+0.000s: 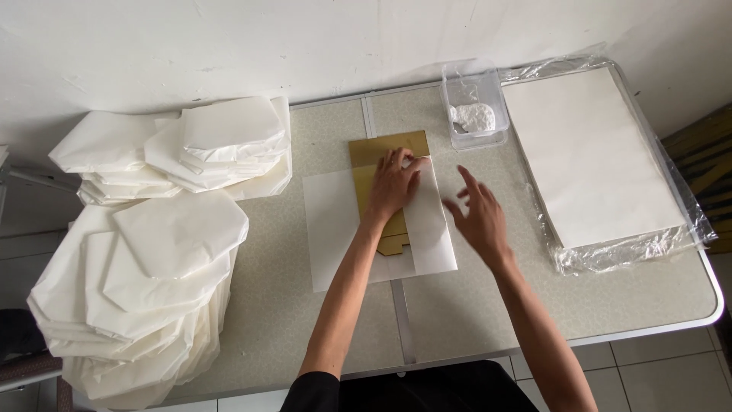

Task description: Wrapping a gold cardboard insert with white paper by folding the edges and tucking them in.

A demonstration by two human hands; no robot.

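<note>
A gold card template [385, 146] lies in the middle of the table on a sheet of thin white paper [333, 229]. The sheet's right part is folded over the card. My left hand [393, 185] presses flat on that fold, fingers reaching toward the card's upper right corner. My right hand [476, 217] hovers just right of the sheet with fingers spread, holding nothing.
Piles of folded white paper wraps [156, 259] fill the table's left side, with more further back [202, 145]. A clear plastic tub [474, 114] with white paste stands behind. A stack of flat white sheets on clear plastic film [591, 152] lies at right.
</note>
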